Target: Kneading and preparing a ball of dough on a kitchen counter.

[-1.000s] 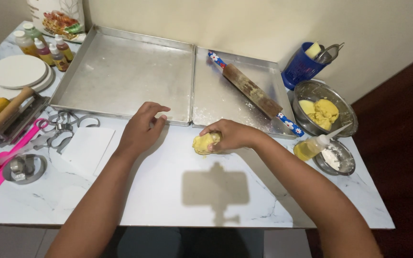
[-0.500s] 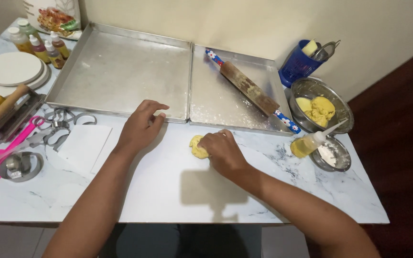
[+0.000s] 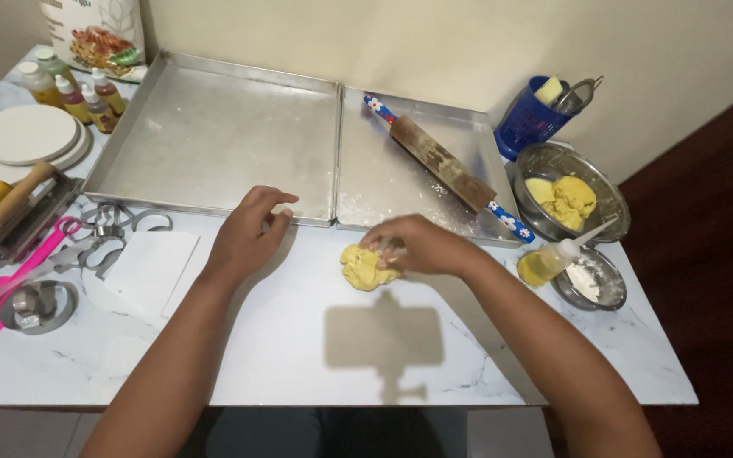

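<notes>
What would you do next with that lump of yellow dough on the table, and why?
Probably press it flatter with the right hand, whose fingers already rest on the dough. It sits as an uneven lump on the marble table, and the rolling pin lies out of hand in the tray. The left hand rests flat on the table beside it.

Right hand [image 3: 417,246] has slid off the dough lump [image 3: 365,267] — earlier covering it, now fingertips only on its right edge. Lump more exposed, apparently flatter. Left hand [image 3: 248,233] unchanged.
</notes>
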